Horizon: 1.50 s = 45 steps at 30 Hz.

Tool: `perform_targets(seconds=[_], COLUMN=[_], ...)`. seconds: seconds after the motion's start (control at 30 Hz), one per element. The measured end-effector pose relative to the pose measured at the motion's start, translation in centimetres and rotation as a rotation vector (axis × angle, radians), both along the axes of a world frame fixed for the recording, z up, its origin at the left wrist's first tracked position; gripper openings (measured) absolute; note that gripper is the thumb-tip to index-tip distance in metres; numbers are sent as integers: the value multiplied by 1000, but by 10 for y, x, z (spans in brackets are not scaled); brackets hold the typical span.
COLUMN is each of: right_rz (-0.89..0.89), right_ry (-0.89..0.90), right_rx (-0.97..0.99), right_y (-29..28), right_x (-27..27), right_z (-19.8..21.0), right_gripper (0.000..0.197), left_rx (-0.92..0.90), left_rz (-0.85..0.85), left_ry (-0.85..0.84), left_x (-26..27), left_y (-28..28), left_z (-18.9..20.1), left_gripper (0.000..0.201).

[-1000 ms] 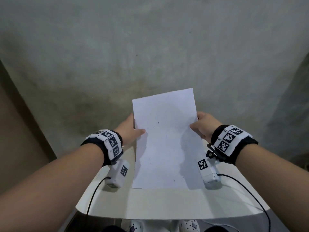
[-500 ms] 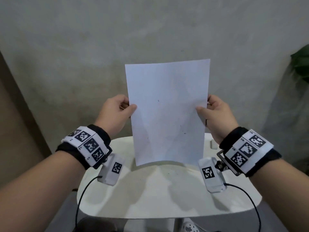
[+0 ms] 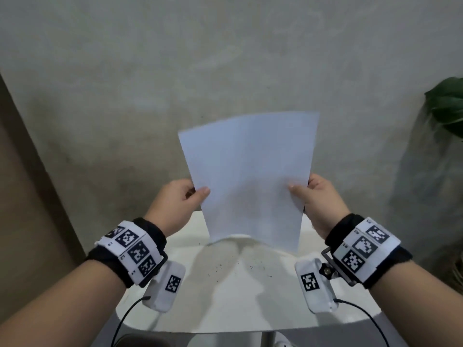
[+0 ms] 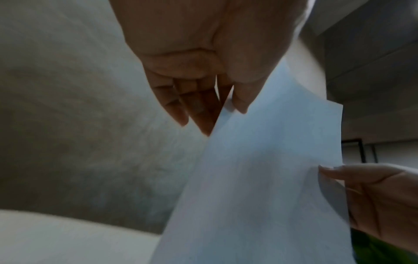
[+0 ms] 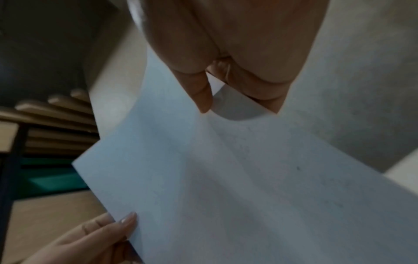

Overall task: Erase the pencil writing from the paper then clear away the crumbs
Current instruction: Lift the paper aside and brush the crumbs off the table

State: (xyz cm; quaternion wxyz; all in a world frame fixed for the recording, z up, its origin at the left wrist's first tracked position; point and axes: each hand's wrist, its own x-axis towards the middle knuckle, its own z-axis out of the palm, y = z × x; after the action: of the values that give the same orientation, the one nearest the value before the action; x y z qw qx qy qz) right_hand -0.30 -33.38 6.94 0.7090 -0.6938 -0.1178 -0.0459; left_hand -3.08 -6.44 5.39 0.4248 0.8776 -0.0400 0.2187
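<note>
A white sheet of paper (image 3: 250, 176) hangs upright in the air over the small white table (image 3: 225, 309), its lower edge just above the tabletop. My left hand (image 3: 193, 194) pinches its left edge, thumb in front, fingers behind. My right hand (image 3: 303, 194) pinches the right edge the same way. The sheet bows slightly and looks blank, with faint grey marks. Dark eraser crumbs (image 3: 240, 266) lie scattered on the table below it. In the left wrist view the paper (image 4: 267, 178) runs from my left hand (image 4: 226, 109) down to the right one. In the right wrist view my right hand (image 5: 226, 100) holds the paper (image 5: 248, 178).
A grey concrete wall (image 3: 225, 71) rises behind the table. A green plant (image 3: 446, 106) stands at the right edge. A brown panel (image 3: 22, 196) runs along the left. Wooden furniture (image 5: 45, 116) shows in the right wrist view. Cables trail from both wrist cameras over the table's front.
Both hands lifted the sheet off the table and stood it upright; since half a second ago it has dropped a little and tilted. Crumbs now lie on the bare tabletop.
</note>
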Motion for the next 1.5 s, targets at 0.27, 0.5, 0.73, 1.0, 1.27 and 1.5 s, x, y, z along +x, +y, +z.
perform_targets(seconds=[0.27, 0.5, 0.73, 1.0, 1.27, 1.5], right_rz=[29, 4, 11, 130, 607, 586], right_ry=[17, 169, 132, 275, 79, 102], right_rx=[-91, -263, -230, -931, -1809, -1517], right_y=[4, 5, 11, 17, 55, 40], right_x=[5, 1, 14, 57, 50, 53], right_z=[3, -24, -5, -17, -74, -51], right_gripper=[25, 28, 19, 52, 68, 54], left_rx=[-58, 148, -117, -220, -352, -447], left_rz=[-8, -79, -20, 261, 404, 411], left_ry=[-65, 220, 130, 67, 206, 215], left_x=[5, -4, 12, 23, 0, -44], left_y=[-3, -3, 0, 49, 132, 161], left_z=[10, -20, -4, -11, -48, -82], left_gripper=[67, 30, 58, 34, 16, 12])
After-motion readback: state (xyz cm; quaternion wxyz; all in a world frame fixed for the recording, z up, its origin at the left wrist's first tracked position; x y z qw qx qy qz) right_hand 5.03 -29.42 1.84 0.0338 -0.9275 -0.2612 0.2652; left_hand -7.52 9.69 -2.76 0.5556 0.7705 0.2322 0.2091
